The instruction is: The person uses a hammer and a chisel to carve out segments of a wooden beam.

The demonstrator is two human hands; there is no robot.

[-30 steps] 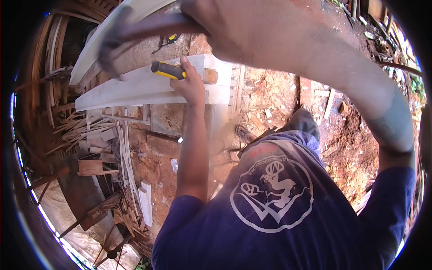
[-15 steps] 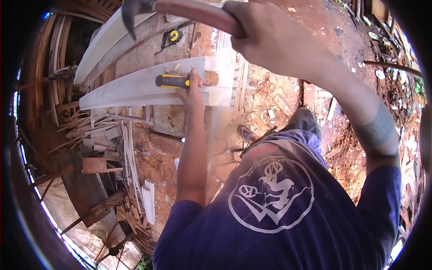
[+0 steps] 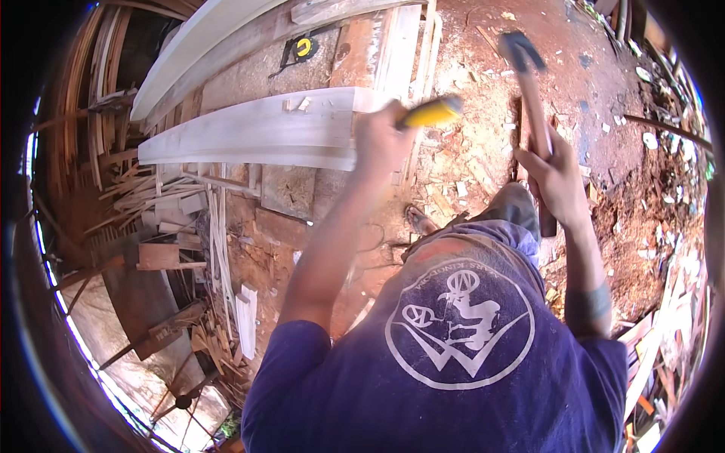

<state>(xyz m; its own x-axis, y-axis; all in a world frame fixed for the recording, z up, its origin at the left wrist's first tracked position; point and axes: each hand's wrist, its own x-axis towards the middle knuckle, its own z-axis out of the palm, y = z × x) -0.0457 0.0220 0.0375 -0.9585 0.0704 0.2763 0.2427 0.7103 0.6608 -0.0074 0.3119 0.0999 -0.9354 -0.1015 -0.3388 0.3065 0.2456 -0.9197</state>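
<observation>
My left hand (image 3: 381, 140) grips a yellow-handled chisel (image 3: 430, 113), lifted just off the right end of a long pale plank (image 3: 249, 136). That plank lies across a rough wooden bench (image 3: 302, 189), with small chips on its top. My right hand (image 3: 555, 177) holds a hammer (image 3: 529, 90) by its dark wooden handle, head pointing away, lowered to the right over the reddish dirt ground (image 3: 619, 143).
A yellow and black tape measure (image 3: 302, 49) lies on the bench beyond the plank. A second pale plank (image 3: 204, 45) leans at the upper left. Offcuts and wood strips (image 3: 166, 226) pile up at the left. Wood chips litter the dirt.
The hammer came down from high overhead to the right side. My left hand lifted the chisel off the plank and drew it rightward.
</observation>
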